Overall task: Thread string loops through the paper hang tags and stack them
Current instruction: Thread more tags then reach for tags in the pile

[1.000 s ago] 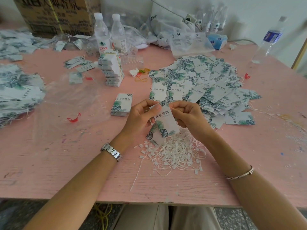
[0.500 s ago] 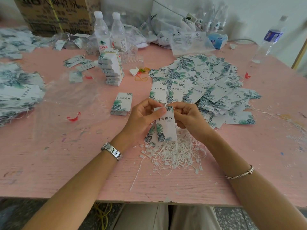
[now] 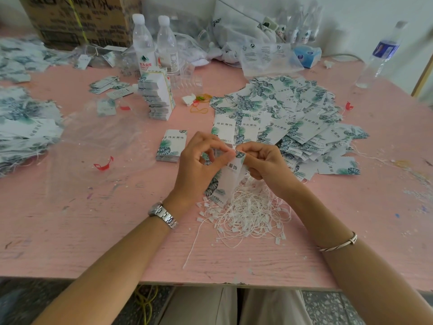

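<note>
While the left hand (image 3: 199,165) pinches the top edge of a leaf-printed hang tag (image 3: 228,181) between thumb and forefinger and the right hand (image 3: 264,163) curls its fingers onto the same corner, I judge the threading step to be in hand, though I cannot make out the string at the hole. The tag hangs just above the heap of white string loops (image 3: 248,212) at the near middle of the pink table (image 3: 70,219). Next the loop needs drawing through, then the tag goes to a pile, probably the spread of tags (image 3: 293,118) beyond on the right.
</note>
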Motion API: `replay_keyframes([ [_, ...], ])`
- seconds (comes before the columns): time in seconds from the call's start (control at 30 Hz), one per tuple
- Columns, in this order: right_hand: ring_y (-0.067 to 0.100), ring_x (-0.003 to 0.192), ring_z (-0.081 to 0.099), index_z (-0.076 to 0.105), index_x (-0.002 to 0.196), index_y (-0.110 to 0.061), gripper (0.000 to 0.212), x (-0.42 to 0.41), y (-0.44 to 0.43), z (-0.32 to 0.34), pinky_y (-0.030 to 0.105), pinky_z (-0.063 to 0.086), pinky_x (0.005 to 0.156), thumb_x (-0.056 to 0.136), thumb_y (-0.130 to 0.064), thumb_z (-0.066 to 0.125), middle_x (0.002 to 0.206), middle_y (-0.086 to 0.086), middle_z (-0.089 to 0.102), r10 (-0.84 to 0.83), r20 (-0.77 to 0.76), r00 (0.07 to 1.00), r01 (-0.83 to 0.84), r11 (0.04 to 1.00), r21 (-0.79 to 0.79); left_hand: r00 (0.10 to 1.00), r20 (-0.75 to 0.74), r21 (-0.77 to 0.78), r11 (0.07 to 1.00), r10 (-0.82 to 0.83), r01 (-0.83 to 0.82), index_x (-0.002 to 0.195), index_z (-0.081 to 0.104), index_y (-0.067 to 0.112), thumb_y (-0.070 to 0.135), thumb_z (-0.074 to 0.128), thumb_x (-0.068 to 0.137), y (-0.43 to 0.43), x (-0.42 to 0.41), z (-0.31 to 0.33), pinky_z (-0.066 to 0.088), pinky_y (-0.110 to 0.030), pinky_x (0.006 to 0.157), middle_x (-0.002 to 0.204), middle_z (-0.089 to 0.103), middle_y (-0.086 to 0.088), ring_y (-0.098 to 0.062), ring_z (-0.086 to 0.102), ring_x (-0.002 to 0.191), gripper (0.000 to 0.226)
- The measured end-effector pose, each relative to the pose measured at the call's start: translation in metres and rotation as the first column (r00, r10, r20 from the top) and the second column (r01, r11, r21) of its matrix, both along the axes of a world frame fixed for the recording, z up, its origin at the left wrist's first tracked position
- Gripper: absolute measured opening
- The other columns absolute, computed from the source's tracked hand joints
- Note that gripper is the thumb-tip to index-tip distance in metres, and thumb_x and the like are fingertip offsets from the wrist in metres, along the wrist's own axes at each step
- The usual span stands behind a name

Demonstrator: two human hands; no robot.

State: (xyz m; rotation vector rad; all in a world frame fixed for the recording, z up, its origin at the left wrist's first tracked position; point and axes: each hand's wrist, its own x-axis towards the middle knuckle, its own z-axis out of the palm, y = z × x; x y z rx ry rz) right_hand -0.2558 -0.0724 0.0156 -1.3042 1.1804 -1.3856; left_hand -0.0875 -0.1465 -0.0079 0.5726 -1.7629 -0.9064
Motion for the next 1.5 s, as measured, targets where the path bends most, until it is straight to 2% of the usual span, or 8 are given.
replay_keyframes([
  [0.17, 0.005, 0.041, 0.023, 0.076, 0.09, -0.022, 0.011, -0.002, -0.002, -0.002, 0.017, 0.021, 0.041, 0.088, -0.023, 0.065, 0.05, -0.006, 0.044, 0.051, 0.035, 0.998, -0.051, 0.999, -0.009, 0.999, 0.014, -0.098, 0.994, 0.04, -0.039, 0.096, 0.076, 0.021, 0.027, 0.078, 0.086, 0.0, 0.0, 0.0, 0.038, -0.01, 0.065, 0.107, 0.061, 0.004, -0.013, 0.054, 0.069, 0.011],
  [0.5, 0.007, 0.042, 0.023, 0.073, 0.089, -0.016, 0.01, -0.003, -0.002, -0.004, 0.018, 0.021, 0.042, 0.087, -0.025, 0.068, 0.052, -0.002, 0.044, 0.041, 0.01, 0.999, -0.041, 0.999, -0.001, 0.995, 0.093, -0.156, 0.988, 0.033, -0.018, 0.096, 0.071, 0.006, 0.017, 0.07, 0.094, 0.006, 0.002, 0.003, 0.04, -0.01, 0.071, 0.103, 0.064, -0.001, -0.008, 0.059, 0.079, 0.011],
  [0.67, 0.01, 0.045, 0.017, 0.071, 0.092, -0.016, 0.016, -0.001, -0.001, 0.0, 0.019, 0.019, 0.043, 0.099, -0.024, 0.058, 0.06, 0.002, 0.023, 0.021, 0.0, 1.0, -0.021, 1.0, 0.015, 0.992, 0.101, -0.162, 0.985, 0.069, -0.052, 0.094, 0.065, 0.006, 0.019, 0.065, 0.098, 0.007, 0.002, 0.004, 0.039, -0.012, 0.073, 0.095, 0.065, -0.001, -0.01, 0.059, 0.082, 0.013],
  [0.9, 0.005, 0.044, 0.02, 0.065, 0.085, -0.014, 0.011, -0.006, -0.004, 0.003, 0.015, 0.019, 0.042, 0.087, -0.011, 0.054, 0.054, -0.009, 0.028, -0.081, 0.237, 0.968, 0.064, 0.995, 0.081, 0.999, -0.049, 0.09, 0.996, -0.013, 0.018, 0.092, 0.067, 0.016, 0.02, 0.065, 0.094, 0.009, 0.004, 0.009, 0.047, -0.044, 0.071, 0.091, 0.068, 0.005, -0.013, 0.06, 0.082, 0.005],
  [1.1, 0.006, 0.043, 0.023, 0.058, 0.081, -0.009, 0.024, -0.011, -0.004, 0.007, 0.018, 0.019, 0.043, 0.09, 0.005, 0.041, 0.055, -0.005, 0.025, -0.164, 0.391, 0.906, 0.149, 0.986, 0.068, 0.947, -0.261, 0.38, 0.881, -0.19, 0.281, 0.092, 0.066, 0.007, 0.011, 0.061, 0.096, 0.006, 0.004, 0.012, 0.041, -0.01, 0.058, 0.08, 0.07, 0.013, 0.002, 0.052, 0.06, 0.008],
  [1.2, 0.007, 0.043, 0.025, 0.055, 0.08, -0.009, 0.027, -0.013, -0.004, 0.007, 0.019, 0.022, 0.043, 0.092, 0.008, 0.036, 0.052, -0.007, 0.032, -0.207, 0.441, 0.873, 0.202, 0.978, 0.059, 0.926, -0.298, 0.446, 0.825, -0.23, 0.348, 0.086, 0.072, 0.017, 0.019, 0.061, 0.095, 0.004, 0.003, 0.013, 0.032, -0.013, 0.051, 0.078, 0.065, 0.009, -0.004, 0.038, 0.056, 0.014],
  [1.4, 0.009, 0.044, 0.031, 0.058, 0.079, -0.01, 0.009, -0.017, -0.007, 0.003, 0.02, 0.025, 0.044, 0.077, -0.004, 0.052, 0.059, -0.001, 0.041, -0.244, 0.45, 0.859, 0.25, 0.967, 0.047, 0.879, -0.427, 0.517, 0.741, -0.211, 0.429, 0.089, 0.057, 0.015, 0.024, 0.055, 0.098, -0.002, 0.003, 0.016, 0.03, -0.013, 0.047, 0.102, 0.075, 0.004, -0.002, 0.045, 0.055, 0.012],
  [1.5, 0.01, 0.045, 0.032, 0.061, 0.079, -0.01, 0.012, -0.018, -0.008, 0.001, 0.022, 0.023, 0.046, 0.078, -0.001, 0.052, 0.061, -0.001, 0.045, -0.242, 0.422, 0.874, 0.258, 0.966, 0.02, 0.866, -0.459, 0.538, 0.715, -0.197, 0.447, 0.089, 0.054, 0.016, 0.022, 0.054, 0.098, -0.003, 0.004, 0.016, 0.031, -0.013, 0.047, 0.092, 0.075, 0.007, -0.002, 0.045, 0.054, 0.011],
])
